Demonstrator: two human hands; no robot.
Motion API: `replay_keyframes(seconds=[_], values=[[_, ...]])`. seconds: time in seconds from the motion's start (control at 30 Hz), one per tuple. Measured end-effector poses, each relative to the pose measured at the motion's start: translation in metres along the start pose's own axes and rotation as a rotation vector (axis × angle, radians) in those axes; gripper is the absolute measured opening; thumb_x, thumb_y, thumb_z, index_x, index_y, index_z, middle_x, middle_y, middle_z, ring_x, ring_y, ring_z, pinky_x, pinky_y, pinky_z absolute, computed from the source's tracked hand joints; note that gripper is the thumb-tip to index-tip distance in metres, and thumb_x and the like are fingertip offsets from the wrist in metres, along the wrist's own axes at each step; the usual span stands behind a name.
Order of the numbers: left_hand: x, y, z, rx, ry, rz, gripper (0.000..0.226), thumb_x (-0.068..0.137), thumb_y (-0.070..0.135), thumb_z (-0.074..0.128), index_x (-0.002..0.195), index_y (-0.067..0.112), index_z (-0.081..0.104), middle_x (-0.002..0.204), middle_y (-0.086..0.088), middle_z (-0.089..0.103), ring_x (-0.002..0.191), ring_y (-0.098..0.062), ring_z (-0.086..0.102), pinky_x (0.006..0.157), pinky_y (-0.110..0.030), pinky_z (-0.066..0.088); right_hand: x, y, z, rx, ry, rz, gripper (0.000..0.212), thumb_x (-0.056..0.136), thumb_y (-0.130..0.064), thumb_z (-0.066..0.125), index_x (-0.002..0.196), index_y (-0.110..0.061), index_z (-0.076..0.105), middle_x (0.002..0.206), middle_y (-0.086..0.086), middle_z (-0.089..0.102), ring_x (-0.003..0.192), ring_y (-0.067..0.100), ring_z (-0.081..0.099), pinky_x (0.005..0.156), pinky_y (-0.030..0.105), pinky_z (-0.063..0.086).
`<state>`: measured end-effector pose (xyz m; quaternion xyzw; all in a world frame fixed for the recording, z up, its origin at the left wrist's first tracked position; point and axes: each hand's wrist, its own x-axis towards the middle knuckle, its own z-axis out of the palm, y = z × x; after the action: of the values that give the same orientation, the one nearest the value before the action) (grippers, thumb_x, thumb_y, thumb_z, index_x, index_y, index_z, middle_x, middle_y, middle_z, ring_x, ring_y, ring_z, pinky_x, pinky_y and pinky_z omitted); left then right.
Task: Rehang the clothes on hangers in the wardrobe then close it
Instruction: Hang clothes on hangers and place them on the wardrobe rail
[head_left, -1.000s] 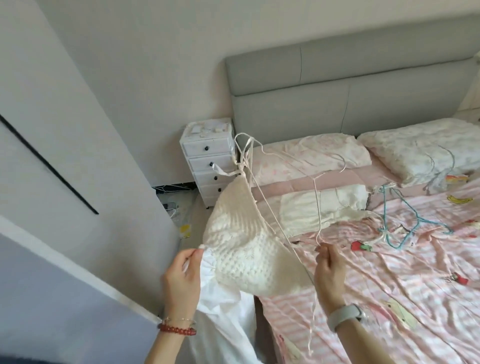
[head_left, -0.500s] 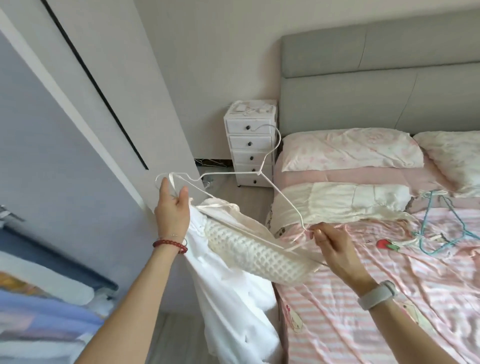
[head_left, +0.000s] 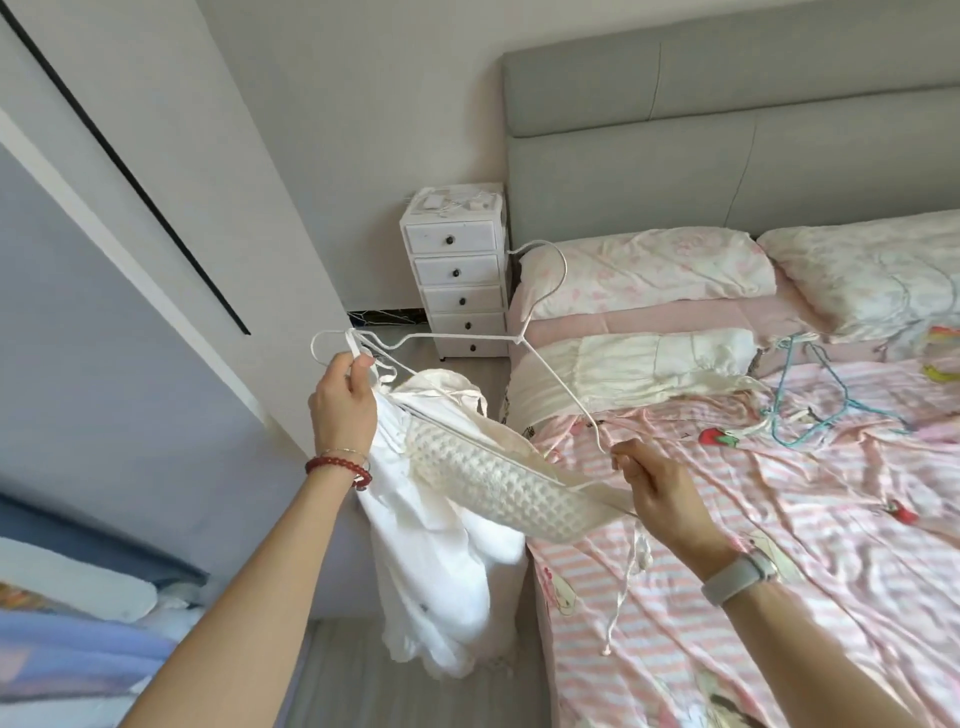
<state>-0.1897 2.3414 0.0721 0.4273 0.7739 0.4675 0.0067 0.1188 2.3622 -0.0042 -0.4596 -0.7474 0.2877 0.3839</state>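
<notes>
Up front, the left hand (head_left: 343, 410) is pinched shut on one end of a white hanger (head_left: 470, 338), together with a thin strap of the white garment (head_left: 457, 499) that droops from it. The right hand (head_left: 660, 488) is closed on the hanger's other end and, it seems, on the garment's far edge, though the fingers hide exactly what they catch. Between the two hands the hanger lies nearly flat, its hook (head_left: 550, 270) pointing away toward the pillows. The garment's knitted band stretches from hand to hand, and its loose cloth hangs down past the corner of the bed (head_left: 779, 545); a cord dangles over the striped sheet.

Left of the hands stand a pale door panel (head_left: 156, 197) with a dark groove, and at the lower left some folded blue and white cloth (head_left: 78, 649), blurred at the frame's edge. Behind the hanger, a white chest of drawers (head_left: 457, 270) sits against the wall, just beside the grey headboard (head_left: 727, 135). On the bed, well right of the hands, lie a blue hanger (head_left: 810, 410) and a pale folded piece (head_left: 649, 369) below two pillows (head_left: 649, 275). A red bracelet (head_left: 337, 467) circles the left wrist and a watch (head_left: 740, 577) the right.
</notes>
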Motion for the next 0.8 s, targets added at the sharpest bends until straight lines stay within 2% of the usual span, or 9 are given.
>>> replay_keyframes(seconds=[0.07, 0.13, 0.2, 0.3, 0.33, 0.4, 0.5, 0.6, 0.8], values=[[-0.006, 0.005, -0.002, -0.016, -0.009, 0.063, 0.022, 0.096, 0.014, 0.043, 0.078, 0.006, 0.054, 0.059, -0.010, 0.046, 0.069, -0.040, 0.046, 0.058, -0.030, 0.021, -0.006, 0.000, -0.004, -0.037, 0.034, -0.034, 0.014, 0.088, 0.005, 0.049, 0.085, 0.000, 0.062, 0.060, 0.002, 0.058, 0.054, 0.022, 0.053, 0.054, 0.040, 0.042], [-0.010, 0.009, -0.004, -0.008, -0.018, 0.114, 0.021, 0.096, 0.012, 0.042, 0.083, 0.003, 0.055, 0.080, -0.022, 0.062, 0.074, -0.039, 0.052, 0.059, -0.026, 0.023, -0.011, -0.001, -0.008, -0.069, 0.063, -0.062, 0.013, 0.087, 0.007, 0.051, 0.086, 0.001, 0.063, 0.067, 0.012, 0.065, 0.059, 0.029, 0.058, 0.055, 0.042, 0.045], [-0.014, 0.012, -0.007, 0.012, -0.074, 0.175, 0.020, 0.096, 0.011, 0.040, 0.096, 0.001, 0.058, 0.096, -0.013, 0.067, 0.077, -0.031, 0.055, 0.062, -0.020, 0.026, -0.013, -0.004, -0.010, -0.082, 0.076, -0.084, 0.013, 0.086, 0.006, 0.053, 0.088, 0.000, 0.064, 0.074, 0.008, 0.069, 0.062, 0.021, 0.059, 0.056, 0.039, 0.047], [-0.024, 0.016, -0.007, 0.021, -0.205, 0.235, 0.022, 0.097, 0.013, 0.041, 0.102, 0.005, 0.060, 0.090, 0.001, 0.063, 0.075, -0.019, 0.052, 0.064, -0.016, 0.029, -0.015, -0.009, -0.010, -0.084, 0.028, -0.124, 0.016, 0.087, 0.005, 0.053, 0.092, -0.002, 0.066, 0.075, -0.012, 0.065, 0.061, 0.006, 0.053, 0.054, 0.027, 0.043], [-0.027, 0.015, -0.007, 0.015, -0.220, 0.223, 0.022, 0.097, 0.013, 0.041, 0.099, 0.005, 0.062, 0.089, 0.002, 0.063, 0.077, -0.019, 0.053, 0.065, -0.016, 0.030, -0.015, -0.009, -0.009, -0.074, 0.018, -0.116, 0.019, 0.087, 0.006, 0.052, 0.094, -0.003, 0.066, 0.073, -0.022, 0.058, 0.061, 0.002, 0.050, 0.055, 0.023, 0.041], [-0.034, 0.011, -0.009, 0.005, -0.195, 0.184, 0.023, 0.096, 0.011, 0.041, 0.095, 0.003, 0.063, 0.088, -0.001, 0.065, 0.078, -0.025, 0.056, 0.064, -0.019, 0.030, -0.015, -0.010, -0.006, -0.062, 0.009, -0.068, 0.021, 0.088, 0.006, 0.050, 0.096, -0.004, 0.066, 0.071, -0.027, 0.051, 0.061, 0.002, 0.049, 0.056, 0.024, 0.039], [-0.045, 0.005, -0.015, 0.012, -0.182, 0.111, 0.023, 0.096, 0.012, 0.043, 0.104, 0.003, 0.062, 0.087, -0.007, 0.064, 0.081, -0.026, 0.056, 0.064, -0.019, 0.029, -0.018, -0.013, -0.001, -0.015, -0.009, 0.026, 0.017, 0.089, -0.002, 0.051, 0.089, -0.010, 0.066, 0.074, -0.010, 0.063, 0.057, 0.005, 0.051, 0.054, 0.022, 0.039], [-0.066, -0.010, -0.024, 0.001, -0.176, 0.017, 0.023, 0.094, 0.016, 0.048, 0.111, 0.006, 0.060, 0.095, -0.009, 0.066, 0.083, -0.023, 0.057, 0.068, -0.018, 0.032, -0.024, -0.018, 0.004, 0.087, 0.005, 0.084, 0.011, 0.086, -0.010, 0.059, 0.079, -0.016, 0.064, 0.068, -0.014, 0.059, 0.061, 0.000, 0.054, 0.055, 0.011, 0.040], [-0.130, -0.055, -0.044, -0.027, -0.186, -0.227, 0.014, 0.088, 0.017, 0.059, 0.092, 0.004, 0.062, 0.084, -0.002, 0.061, 0.081, -0.019, 0.056, 0.071, -0.023, 0.036, -0.050, -0.015, 0.026, -0.035, -0.035, -0.001, 0.009, 0.086, -0.007, 0.061, 0.078, -0.006, 0.066, 0.062, -0.005, 0.059, 0.054, 0.017, 0.057, 0.052, 0.022, 0.041]])
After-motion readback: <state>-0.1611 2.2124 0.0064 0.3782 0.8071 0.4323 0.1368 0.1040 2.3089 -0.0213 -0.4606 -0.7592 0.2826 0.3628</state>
